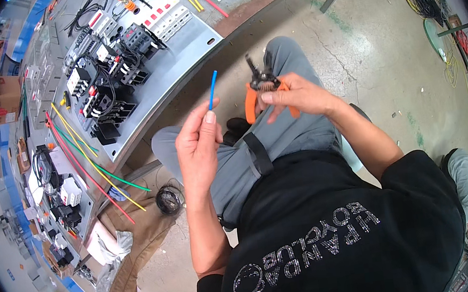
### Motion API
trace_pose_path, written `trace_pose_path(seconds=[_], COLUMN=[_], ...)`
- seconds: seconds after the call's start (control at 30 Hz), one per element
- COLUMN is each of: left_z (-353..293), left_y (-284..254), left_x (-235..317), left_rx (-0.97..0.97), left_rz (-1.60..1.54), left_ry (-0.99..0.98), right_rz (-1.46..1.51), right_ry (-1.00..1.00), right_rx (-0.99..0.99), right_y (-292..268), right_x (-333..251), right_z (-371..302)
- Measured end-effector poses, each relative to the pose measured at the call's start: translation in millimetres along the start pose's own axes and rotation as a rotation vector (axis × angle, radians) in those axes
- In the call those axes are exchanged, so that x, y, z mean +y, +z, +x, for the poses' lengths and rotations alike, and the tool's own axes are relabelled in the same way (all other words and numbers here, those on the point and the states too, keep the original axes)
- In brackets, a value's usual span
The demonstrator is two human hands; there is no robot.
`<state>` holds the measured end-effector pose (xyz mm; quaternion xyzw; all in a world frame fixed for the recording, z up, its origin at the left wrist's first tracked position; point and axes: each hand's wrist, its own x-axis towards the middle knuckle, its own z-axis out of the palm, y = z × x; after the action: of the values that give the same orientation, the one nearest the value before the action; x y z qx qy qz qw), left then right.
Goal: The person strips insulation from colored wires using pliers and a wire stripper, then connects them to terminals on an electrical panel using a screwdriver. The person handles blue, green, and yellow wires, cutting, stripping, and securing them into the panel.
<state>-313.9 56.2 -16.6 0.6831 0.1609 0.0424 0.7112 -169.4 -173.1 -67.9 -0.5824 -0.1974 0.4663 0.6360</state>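
That short blue wire (212, 90) mid-frame looks light and bendy, so we've got our left hand (198, 145) pinching its lower end, right hand (292, 94) wrapped round the orange-handled wire strippers (261, 86).

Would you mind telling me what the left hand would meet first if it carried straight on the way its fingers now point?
The left hand, pinching a short blue wire, points up and slightly right. Carried on, it would probably first meet the edge of the metal mounting panel on the bench, though depth is hard to judge here.
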Motion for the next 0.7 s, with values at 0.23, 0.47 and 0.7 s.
trace_pose_path(seconds=[0.23,0.47,0.7], left_z=[-5,-9,-24], left_y=[12,18,20], left_x=[-5,-12,-2], left_rx=[-0.043,0.001,0.050], left_rz=[-0.028,0.130,0.236], left_ry=[-0.108,-0.013,0.032], right_rz=[-0.109,-0.365,-0.569], right_ry=[-0.101,-0.290,-0.382], right_rx=[0.018,0.026,0.099], right_y=[35,51,63], right_x=[17,17,-5], right_z=[6,13,4])
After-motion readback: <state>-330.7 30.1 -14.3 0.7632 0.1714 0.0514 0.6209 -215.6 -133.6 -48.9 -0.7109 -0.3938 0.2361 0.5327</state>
